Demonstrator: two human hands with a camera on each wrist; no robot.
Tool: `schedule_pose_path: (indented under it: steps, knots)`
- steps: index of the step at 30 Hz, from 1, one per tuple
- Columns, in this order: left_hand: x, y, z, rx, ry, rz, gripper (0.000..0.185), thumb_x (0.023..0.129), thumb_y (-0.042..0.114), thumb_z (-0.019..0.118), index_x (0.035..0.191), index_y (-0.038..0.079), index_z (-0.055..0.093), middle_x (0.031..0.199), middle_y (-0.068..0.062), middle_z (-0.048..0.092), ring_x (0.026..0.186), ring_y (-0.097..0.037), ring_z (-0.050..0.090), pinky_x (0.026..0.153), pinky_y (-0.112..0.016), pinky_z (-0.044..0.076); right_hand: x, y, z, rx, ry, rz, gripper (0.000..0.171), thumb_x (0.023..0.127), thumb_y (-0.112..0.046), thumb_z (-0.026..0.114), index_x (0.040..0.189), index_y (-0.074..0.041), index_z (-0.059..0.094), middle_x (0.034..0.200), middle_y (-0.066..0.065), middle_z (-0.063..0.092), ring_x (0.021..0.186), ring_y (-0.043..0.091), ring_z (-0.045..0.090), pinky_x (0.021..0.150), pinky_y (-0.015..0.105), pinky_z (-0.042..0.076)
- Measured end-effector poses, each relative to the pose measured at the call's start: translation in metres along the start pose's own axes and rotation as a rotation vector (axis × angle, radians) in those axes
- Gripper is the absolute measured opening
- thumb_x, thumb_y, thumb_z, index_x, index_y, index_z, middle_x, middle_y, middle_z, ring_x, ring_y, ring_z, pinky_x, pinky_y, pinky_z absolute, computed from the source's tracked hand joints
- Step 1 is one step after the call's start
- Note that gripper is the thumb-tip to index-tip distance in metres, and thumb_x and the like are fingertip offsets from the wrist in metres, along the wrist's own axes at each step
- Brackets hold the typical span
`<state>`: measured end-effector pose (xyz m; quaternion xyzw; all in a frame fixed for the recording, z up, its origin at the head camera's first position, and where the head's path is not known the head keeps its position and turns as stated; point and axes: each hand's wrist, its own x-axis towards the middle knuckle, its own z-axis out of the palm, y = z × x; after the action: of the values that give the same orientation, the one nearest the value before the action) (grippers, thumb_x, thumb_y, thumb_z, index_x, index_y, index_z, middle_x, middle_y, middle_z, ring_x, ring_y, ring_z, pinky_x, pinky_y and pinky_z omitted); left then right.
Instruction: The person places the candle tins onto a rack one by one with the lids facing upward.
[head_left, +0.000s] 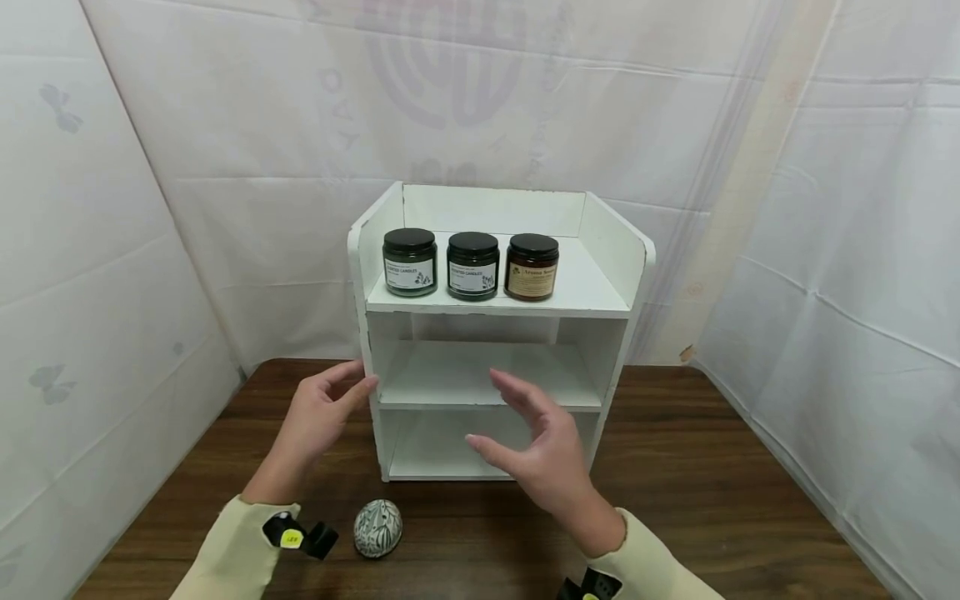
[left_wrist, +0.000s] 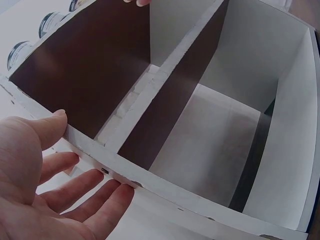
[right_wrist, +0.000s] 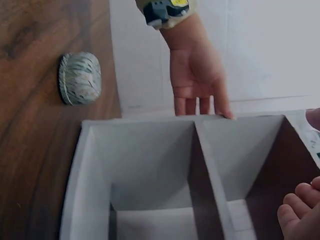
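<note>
A white three-tier shelf [head_left: 491, 400] stands on the table. My left hand [head_left: 318, 412] is at its left side panel, the thumb touching the front edge and the other fingers along the outer face, as the left wrist view also shows. In front of the middle and lower tiers, my right hand [head_left: 551, 454] hangs in the air with thumb and fingers spread apart, holding nothing. On the top tier, two green candle jars [head_left: 410, 262] [head_left: 473, 267] and a brown candle jar [head_left: 532, 267] line up, all with black lids.
A small rounded object [head_left: 378, 529] with a black-and-white leaf pattern lies on the brown wooden table [head_left: 720, 483], by the left wrist. White sheeting [head_left: 247, 242] surrounds the table at the back and both sides.
</note>
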<state>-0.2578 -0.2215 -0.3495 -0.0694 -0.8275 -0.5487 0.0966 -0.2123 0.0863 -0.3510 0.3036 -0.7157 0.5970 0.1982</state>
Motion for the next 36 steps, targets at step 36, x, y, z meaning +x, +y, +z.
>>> schedule_pose_path:
  steps: [36]
  knots:
    - [0.001, -0.003, 0.000, 0.010, 0.002, 0.003, 0.063, 0.098, 0.051, 0.065, 0.148, 0.012, 0.056, 0.142, -0.011, 0.062, 0.113, -0.014, 0.065, 0.097, -0.041, 0.057, -0.042, 0.051, 0.069, 0.206, -0.205, 0.300, 0.053, 0.083, -0.016, 0.087, 0.132, -0.015, 0.066, 0.136, 0.001, 0.068, 0.129, 0.021, 0.062, 0.111, 0.032, 0.046]
